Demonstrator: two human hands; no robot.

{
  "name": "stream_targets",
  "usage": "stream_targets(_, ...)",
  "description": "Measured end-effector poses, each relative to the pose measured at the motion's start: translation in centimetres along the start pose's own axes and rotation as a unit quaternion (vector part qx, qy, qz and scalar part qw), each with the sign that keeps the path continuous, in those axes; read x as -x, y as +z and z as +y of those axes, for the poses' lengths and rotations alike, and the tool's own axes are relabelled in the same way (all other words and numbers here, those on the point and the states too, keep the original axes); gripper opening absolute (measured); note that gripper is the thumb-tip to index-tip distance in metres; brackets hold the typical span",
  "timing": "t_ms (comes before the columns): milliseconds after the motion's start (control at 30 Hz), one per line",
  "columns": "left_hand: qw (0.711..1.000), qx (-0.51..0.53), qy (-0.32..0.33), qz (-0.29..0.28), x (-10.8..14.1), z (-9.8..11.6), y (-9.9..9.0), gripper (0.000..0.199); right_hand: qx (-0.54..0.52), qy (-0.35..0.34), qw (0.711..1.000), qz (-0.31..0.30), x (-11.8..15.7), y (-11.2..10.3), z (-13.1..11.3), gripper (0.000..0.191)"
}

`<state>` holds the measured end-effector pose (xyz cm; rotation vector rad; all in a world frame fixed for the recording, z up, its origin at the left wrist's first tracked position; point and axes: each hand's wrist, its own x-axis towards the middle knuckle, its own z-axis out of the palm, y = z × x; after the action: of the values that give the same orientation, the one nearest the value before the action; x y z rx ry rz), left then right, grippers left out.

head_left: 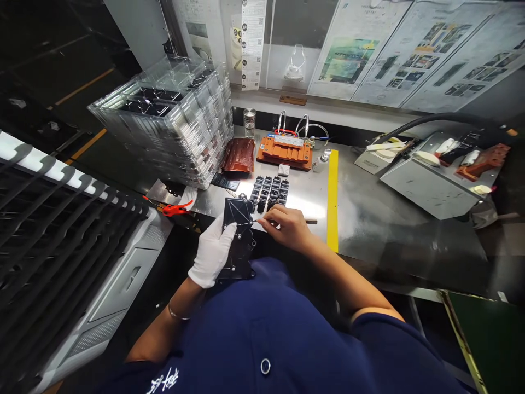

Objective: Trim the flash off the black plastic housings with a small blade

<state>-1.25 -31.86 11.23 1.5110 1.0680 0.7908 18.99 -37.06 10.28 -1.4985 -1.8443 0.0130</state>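
My left hand (213, 253), in a white glove, grips a flat black plastic part (241, 249) by its left side, thumb over its face. Ribs and several small round bright spots show on the part, which is held upright in front of my body. My bare right hand (285, 225) is closed in a pinch on a thin pen-like tool (312, 221), whose handle sticks out to the right behind the hand. Its narrow tip points left and is at the right edge of the black part; whether it touches is too small to tell. Just beyond, small black parts (268, 191) lie in rows.
Stacked clear trays (197, 131) stand at the back left, beside a reddish-brown packet (239, 156). An orange fixture (285, 150), a glass jar (249, 123) and a small bottle (322, 160) are behind. Yellow tape (333, 202) crosses the metal bench. A red-handled tool (177, 208) lies left.
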Motion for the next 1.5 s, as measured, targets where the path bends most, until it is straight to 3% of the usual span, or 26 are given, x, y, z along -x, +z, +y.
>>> stream_targets(467,0.999,-0.008,0.0,0.037,0.1,0.1,0.5,0.041,-0.022,0.086,0.996,0.017,1.4,1.7,-1.2,0.027)
stream_targets(633,0.999,-0.025,0.01,0.034,-0.3,0.1,0.2,0.04,-0.056,0.079,0.995,0.02,1.4,1.8,-1.3,0.027)
stream_targets(867,1.0,-0.013,-0.009,0.02,-0.5,0.3,0.1,0.042,-0.009,0.062,0.998,0.021,0.7,1.1,-0.6,0.026)
stream_targets(1267,0.999,-0.011,-0.002,0.048,-0.5,0.4,0.4,0.04,-0.011,0.09,0.995,0.049,0.8,2.5,-1.8,0.028)
stream_targets(1400,0.999,-0.013,-0.003,0.038,-0.7,0.2,0.2,0.043,-0.055,0.086,0.994,0.041,0.8,2.6,-1.9,0.027)
stream_targets(1500,1.0,0.005,-0.009,-0.009,-1.2,0.6,-0.4,0.044,-0.065,0.071,0.995,0.038,0.3,1.5,-1.1,0.026)
